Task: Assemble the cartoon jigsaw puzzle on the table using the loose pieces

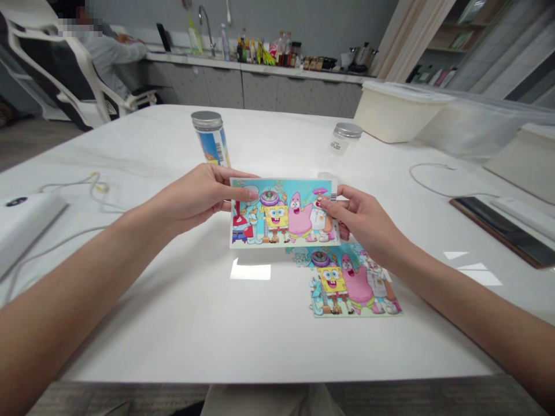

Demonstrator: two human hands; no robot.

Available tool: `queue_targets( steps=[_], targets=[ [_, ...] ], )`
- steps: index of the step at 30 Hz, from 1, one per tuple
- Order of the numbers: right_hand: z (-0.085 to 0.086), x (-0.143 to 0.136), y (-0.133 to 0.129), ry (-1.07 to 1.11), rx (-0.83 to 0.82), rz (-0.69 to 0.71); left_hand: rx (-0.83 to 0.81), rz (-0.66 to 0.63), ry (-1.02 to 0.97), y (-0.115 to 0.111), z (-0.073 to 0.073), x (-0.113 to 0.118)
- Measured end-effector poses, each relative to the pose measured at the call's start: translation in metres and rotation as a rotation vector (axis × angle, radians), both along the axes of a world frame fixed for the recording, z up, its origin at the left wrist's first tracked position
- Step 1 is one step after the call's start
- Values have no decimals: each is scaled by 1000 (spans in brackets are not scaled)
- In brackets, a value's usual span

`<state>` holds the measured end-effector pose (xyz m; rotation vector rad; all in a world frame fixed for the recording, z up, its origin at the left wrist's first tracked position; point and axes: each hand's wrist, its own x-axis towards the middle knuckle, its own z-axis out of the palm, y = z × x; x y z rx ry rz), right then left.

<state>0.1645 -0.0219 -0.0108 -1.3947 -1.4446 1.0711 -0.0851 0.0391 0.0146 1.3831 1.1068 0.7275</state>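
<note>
A cartoon picture card (284, 214) is held up above the white table between both hands. My left hand (217, 193) pinches its left edge, thumb on the front. At the right edge my right hand (353, 214) grips it the same way, with the fingers partly behind. Below and to the right, a partly assembled jigsaw (355, 283) with the same picture lies flat; its left side is uneven and the card and right hand hide part of its top. Behind the card stand a jar with a blue label (212, 141) and a clear jar (342, 147), both with silver lids.
The white table (182, 329) also bears a white device (30, 225) with cables at left, a dark flat object (498, 228) at right, and plastic bins (399, 112) at back right. A person (106, 55) sits at the far counter, near a white chair.
</note>
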Motion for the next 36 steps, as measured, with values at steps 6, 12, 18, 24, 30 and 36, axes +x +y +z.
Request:
queue_targets(
  steps=[6,12,18,24,30,36],
  targets=[
    [-2,1,0,10,0,-19,-2,-15,-25,-1,-1,-1],
    [-3,1,2,-6,-6,-11,3,-12,-35,-3,1,0],
    [-2,0,2,4,-16,-14,7,-12,-48,-3,2,1],
    [0,0,0,4,-15,3,8,-30,-63,-2,2,0],
    [0,0,-1,14,-23,0,20,-23,-47,-2,1,0],
    [0,0,0,27,-21,4,23,-22,-40,-2,2,0]
  ],
)
